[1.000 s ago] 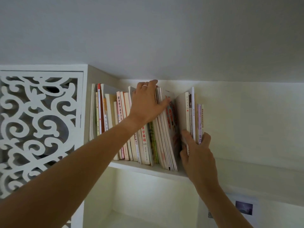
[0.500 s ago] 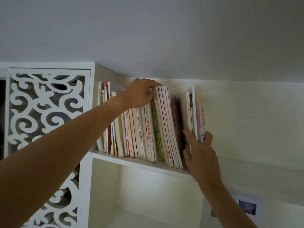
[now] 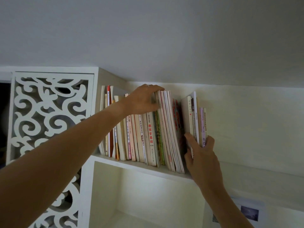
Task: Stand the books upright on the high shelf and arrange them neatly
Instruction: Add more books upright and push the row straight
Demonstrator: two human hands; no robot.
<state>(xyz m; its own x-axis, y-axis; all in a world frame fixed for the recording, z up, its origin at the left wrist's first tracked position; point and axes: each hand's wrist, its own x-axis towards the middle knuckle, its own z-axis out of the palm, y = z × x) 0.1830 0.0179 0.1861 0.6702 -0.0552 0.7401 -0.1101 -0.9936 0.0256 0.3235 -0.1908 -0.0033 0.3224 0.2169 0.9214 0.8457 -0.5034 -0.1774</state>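
High white wooden shelf (image 3: pixel 139 167) ran just under the ceiling; open board lay to the right of the books. Wedge gap stood between the long left row of thin paperback books (image 3: pixel 144 137) and the small right cluster of pale books (image 3: pixel 195 119). My left hand (image 3: pixel 143 101) curled over the top edges of the left row, fingers hooked on the leaning spines. My right hand (image 3: pixel 199 153) pinched the right cluster low, thumb left, fingers right. White fretwork panel (image 3: pixel 49 112) at left.
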